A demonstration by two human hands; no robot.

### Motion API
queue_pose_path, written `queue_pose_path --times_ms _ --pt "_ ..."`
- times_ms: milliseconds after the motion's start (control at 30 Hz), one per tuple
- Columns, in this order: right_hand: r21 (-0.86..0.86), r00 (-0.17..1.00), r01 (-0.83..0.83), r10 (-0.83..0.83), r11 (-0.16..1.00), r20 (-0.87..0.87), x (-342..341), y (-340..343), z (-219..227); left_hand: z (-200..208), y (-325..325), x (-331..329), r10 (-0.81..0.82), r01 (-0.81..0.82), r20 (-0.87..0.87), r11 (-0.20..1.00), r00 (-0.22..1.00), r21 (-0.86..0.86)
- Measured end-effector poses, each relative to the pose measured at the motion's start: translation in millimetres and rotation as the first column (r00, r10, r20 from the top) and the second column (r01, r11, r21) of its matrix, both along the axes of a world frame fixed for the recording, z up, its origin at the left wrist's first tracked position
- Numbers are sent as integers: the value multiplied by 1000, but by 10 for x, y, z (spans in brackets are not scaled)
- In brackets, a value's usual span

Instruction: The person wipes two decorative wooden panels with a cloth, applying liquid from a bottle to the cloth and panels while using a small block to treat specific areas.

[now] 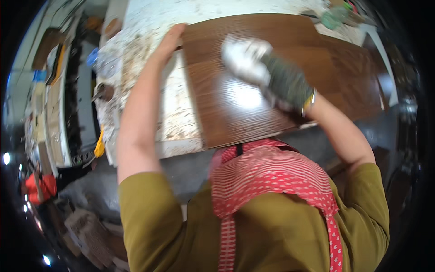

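Left hand at the corner, right hand holding a cloth over a brown panel

Crumpled clear plastic lies at the left of one white table, its top flecked with brown. The bare left hand is at the panel's far left corner; its fingers are partly hidden, so whether they grip cannot be told. The panel lies flat on the table, straight-edged, glossy and finely ribbed. Its left edge runs from near to far and its grain from left to right; which side is longer is unclear, the right edge being hard to make out. The right hand, in one dark glove, holds one soft white cloth, blurred. Farther right lies a second panel, also brown and wood-grained
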State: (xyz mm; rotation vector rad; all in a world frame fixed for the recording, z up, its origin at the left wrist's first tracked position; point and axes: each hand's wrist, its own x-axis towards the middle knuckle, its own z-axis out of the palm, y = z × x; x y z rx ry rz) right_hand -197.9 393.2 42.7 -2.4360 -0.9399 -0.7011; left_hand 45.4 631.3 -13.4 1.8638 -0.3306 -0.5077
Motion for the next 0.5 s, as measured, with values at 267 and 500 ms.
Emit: queue_pose_path --times_ms 267,500 --pt "-212 845 142 -230 967 -483 -670 165 271 363 -967 -169 -281 -173 797 887 534 428" --pt "225 218 961 62 159 -974 -1728 -1735 -320 538 -1450 -515 -437 -79 538 718 721 691"
